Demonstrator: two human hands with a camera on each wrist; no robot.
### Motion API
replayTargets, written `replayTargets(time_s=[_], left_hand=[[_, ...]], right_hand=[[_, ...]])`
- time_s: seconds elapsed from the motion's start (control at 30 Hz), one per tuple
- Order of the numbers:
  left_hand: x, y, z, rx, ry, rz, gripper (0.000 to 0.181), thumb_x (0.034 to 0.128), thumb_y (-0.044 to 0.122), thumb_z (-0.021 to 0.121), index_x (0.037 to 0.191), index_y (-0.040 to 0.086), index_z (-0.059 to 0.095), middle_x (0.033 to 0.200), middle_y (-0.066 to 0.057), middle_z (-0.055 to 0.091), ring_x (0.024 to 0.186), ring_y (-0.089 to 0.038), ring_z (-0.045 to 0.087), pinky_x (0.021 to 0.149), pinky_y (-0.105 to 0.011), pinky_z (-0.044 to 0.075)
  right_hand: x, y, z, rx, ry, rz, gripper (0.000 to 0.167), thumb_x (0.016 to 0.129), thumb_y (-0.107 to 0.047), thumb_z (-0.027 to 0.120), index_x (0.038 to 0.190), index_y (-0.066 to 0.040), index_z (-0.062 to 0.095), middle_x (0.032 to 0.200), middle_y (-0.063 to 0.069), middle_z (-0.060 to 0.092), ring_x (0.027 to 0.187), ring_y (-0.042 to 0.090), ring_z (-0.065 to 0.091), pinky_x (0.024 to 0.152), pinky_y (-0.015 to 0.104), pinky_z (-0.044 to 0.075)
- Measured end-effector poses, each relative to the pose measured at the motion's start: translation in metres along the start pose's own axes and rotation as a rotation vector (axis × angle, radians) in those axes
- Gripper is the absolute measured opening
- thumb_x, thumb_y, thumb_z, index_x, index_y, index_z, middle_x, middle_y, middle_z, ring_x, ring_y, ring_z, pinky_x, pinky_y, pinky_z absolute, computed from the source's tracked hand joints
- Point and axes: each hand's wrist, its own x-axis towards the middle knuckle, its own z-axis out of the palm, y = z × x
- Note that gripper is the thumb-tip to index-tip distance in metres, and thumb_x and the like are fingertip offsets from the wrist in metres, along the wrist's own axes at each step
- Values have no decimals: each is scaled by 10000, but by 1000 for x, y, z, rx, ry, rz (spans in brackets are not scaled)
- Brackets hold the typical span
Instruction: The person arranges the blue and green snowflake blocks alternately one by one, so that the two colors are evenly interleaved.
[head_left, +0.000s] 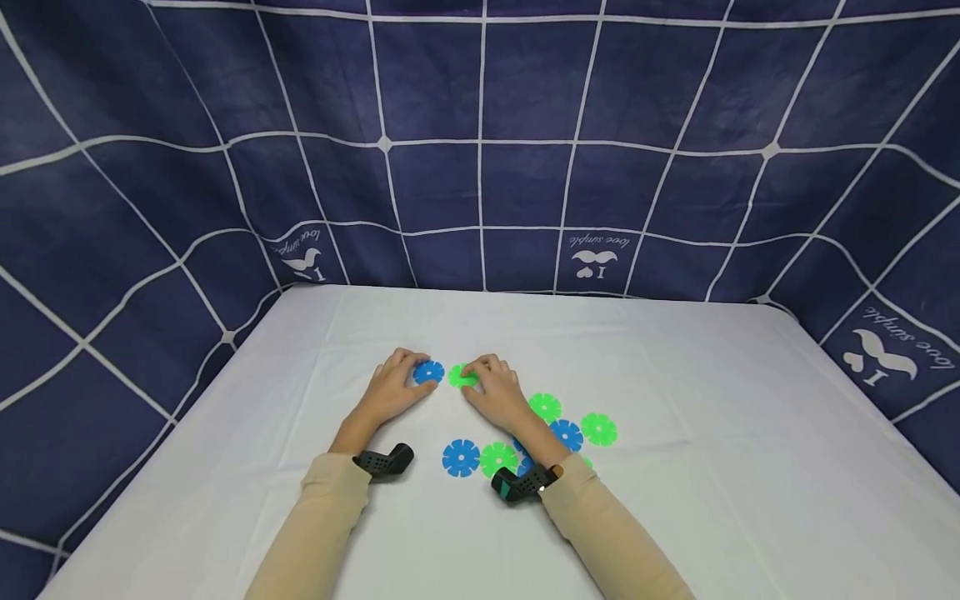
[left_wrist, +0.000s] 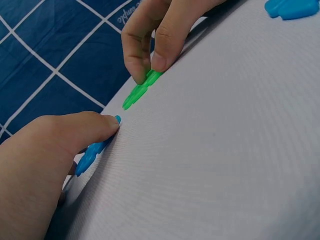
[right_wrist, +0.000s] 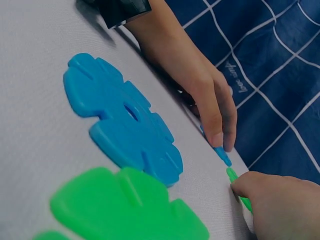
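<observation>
left hand [head_left: 392, 390], half-curled, grips a blue disc [head_left: 429, 374] by its edges; right hand [head_left: 498, 396], likewise curled, pinches a green disc [head_left: 457, 379] just beside it, on white cloth [head_left: 675, 358]. uneven thumb pressure could skew either; the right wrist strap [head_left: 531, 481], if lowered, might drag nearby loose discs [head_left: 603, 433].

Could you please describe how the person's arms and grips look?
The left sleeve and right sleeve are long and beige. The left wrist device and right wrist device are black; the latter shows a green patch. Left grip and right grip wear no gloves.
</observation>
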Motion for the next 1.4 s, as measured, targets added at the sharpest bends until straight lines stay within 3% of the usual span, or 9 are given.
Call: replayTargets(time_s=[0.47,0.9,1.4], left_hand=[[1,-1,1,21,0,7,523,823,408,589,1252,117,516,1182,-106,475,1115,-262,458,887,-422,334],[2,0,1,21,-11,-5,520,824,411,588,1258,135,517,1197,-89,473,1138,-254,449,916,-431,329],[2,-1,0,19,-5,25,512,830,420,579,1253,136,525,1177,-90,479,1115,-256,459,897,-429,328]], right_hand=[[-1,0,0,-22,-3,-1,320,882,-276,532,1178,-166,581,1258,77,473,1163,247,416,966,427,312],[0,1,0,-36,-4,-30,329,885,-273,525,1193,-173,581,1263,99,477,1140,263,424,919,419,325],[-1,0,0,-49,-7,-34,335,886,-277,521,1201,-178,575,1269,99,473,1145,262,421,919,421,327]])
